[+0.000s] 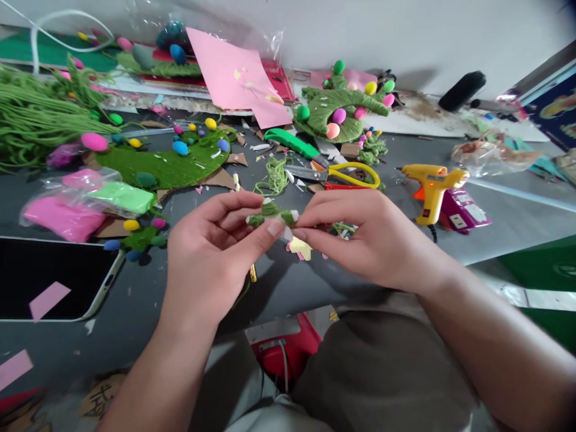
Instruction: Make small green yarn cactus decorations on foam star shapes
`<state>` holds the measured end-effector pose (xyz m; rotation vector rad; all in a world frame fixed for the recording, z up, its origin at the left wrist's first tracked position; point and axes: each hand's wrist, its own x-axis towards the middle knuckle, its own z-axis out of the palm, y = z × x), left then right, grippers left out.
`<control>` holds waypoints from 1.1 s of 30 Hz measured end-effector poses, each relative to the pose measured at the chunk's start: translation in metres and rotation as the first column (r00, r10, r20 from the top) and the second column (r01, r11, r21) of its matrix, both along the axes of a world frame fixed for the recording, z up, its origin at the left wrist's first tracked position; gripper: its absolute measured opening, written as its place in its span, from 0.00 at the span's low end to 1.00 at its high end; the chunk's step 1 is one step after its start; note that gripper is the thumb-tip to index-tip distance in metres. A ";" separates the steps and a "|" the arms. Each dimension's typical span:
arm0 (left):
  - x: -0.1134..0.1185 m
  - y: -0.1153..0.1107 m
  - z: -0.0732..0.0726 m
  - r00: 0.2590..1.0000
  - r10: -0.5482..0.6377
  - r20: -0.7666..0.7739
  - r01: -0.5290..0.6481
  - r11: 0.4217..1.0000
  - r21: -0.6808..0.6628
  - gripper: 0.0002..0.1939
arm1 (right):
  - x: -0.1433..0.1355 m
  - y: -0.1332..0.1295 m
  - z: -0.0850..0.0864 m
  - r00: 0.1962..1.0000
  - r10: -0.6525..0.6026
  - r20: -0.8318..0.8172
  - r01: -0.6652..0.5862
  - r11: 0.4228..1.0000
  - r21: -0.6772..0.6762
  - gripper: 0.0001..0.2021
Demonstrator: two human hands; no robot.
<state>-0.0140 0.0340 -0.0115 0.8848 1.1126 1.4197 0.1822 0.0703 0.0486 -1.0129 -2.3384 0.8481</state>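
Observation:
Between my hands is a small star-like piece (270, 208) wrapped in green yarn, with white tips showing. My left hand (204, 255) pinches it with the thumb laid across its front. The fingertips of my right hand (366, 231) close on its right side, where part of it is hidden. Just behind the piece lies a loose tangle of light green yarn (273, 177). Scissors with yellow handles (355, 174) and a green utility knife (291, 141) rest beyond my right hand. Yellow and pink paper scraps (300, 248) lie below the fingers.
At right, a yellow hot glue gun (429, 186) stands by a purple box (465, 210). Green yarn-wrapped shapes with coloured balls (166, 161) spread across the left and back. A phone (54, 279), bagged pink clay (63, 216) and a green yarn bundle (40, 117) are at left.

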 end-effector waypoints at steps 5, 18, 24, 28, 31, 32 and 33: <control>-0.001 -0.001 0.001 0.994 -0.110 0.012 0.110 0.993 -0.042 0.14 | 0.009 0.014 -0.006 0.996 0.082 -0.042 -0.083 0.996 -0.023 0.08; 0.013 -0.006 -0.006 0.877 0.063 -0.477 -0.018 0.995 0.097 0.12 | 0.005 0.002 0.006 0.962 -0.034 0.270 -0.023 0.979 0.203 0.07; 0.014 -0.008 0.002 0.876 0.161 -0.455 -0.116 0.985 0.125 0.13 | -0.002 -0.001 0.001 0.983 -0.097 0.154 0.071 0.983 0.167 0.07; 0.011 -0.008 0.007 0.901 0.170 -0.400 -0.145 0.985 0.091 0.14 | -0.005 -0.002 -0.002 0.993 -0.082 0.080 0.070 0.987 0.142 0.07; 0.008 -0.007 0.006 0.938 0.146 -0.315 -0.132 0.989 0.065 0.14 | -0.006 -0.002 -0.003 0.997 -0.072 0.010 0.071 0.994 0.077 0.07; 0.007 -0.007 0.005 0.951 0.135 -0.280 -0.123 0.991 0.059 0.15 | -0.005 -0.002 -0.004 0.998 -0.069 -0.014 0.069 0.997 0.046 0.06; 0.006 -0.006 0.004 0.963 0.122 -0.241 -0.113 0.992 0.052 0.15 | -0.005 -0.001 -0.004 0.997 -0.064 -0.034 0.064 0.998 0.015 0.06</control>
